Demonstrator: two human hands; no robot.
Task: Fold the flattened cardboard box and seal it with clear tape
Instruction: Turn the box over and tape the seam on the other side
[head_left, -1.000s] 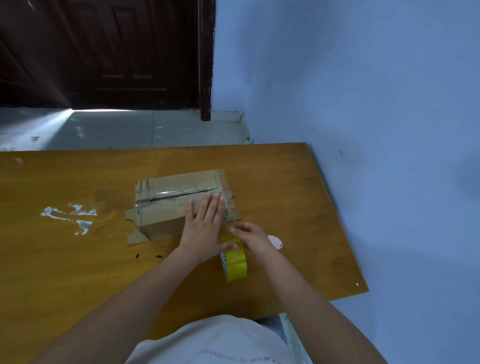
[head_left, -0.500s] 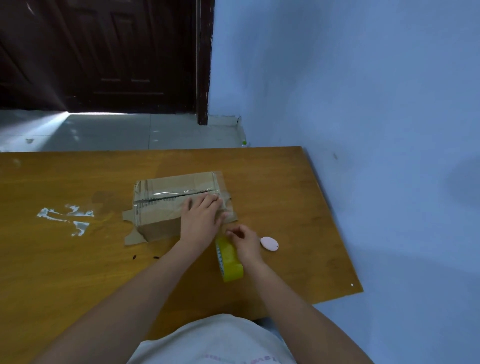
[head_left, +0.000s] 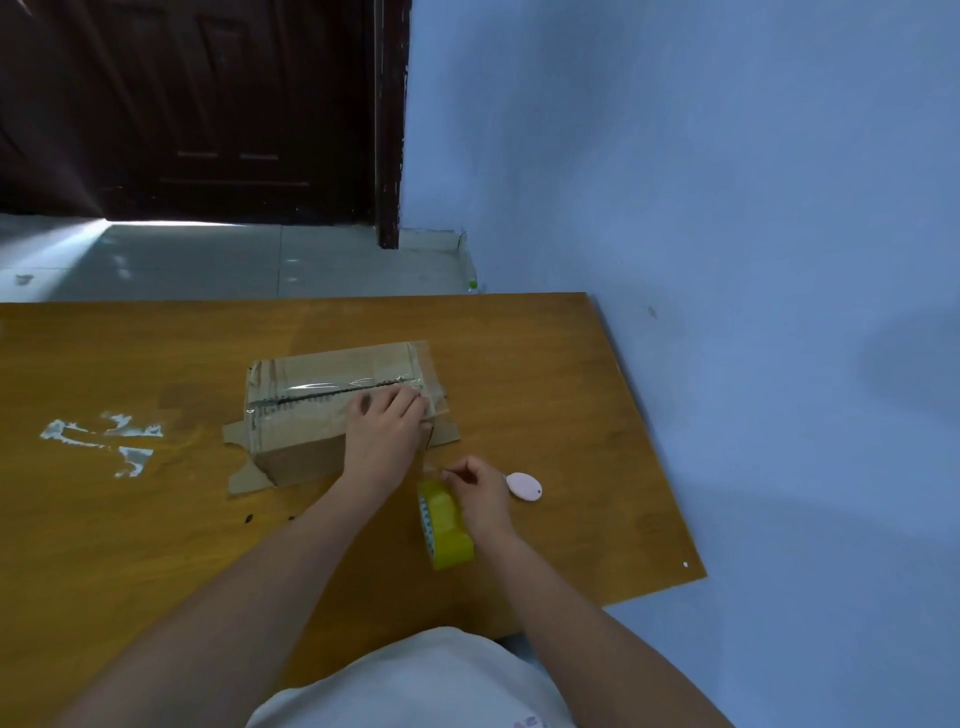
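On the table, left hand (head_left: 387, 431) presses the light, crushable box (head_left: 332, 405) flat-fingered — right hand (head_left: 480, 491) pinches the tape roll (head_left: 445, 525).

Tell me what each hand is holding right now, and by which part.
The right hand grips the yellow tape roll at its upper rim, on the side toward the cardboard box. The left hand holds nothing; it presses down on the box's taped top.
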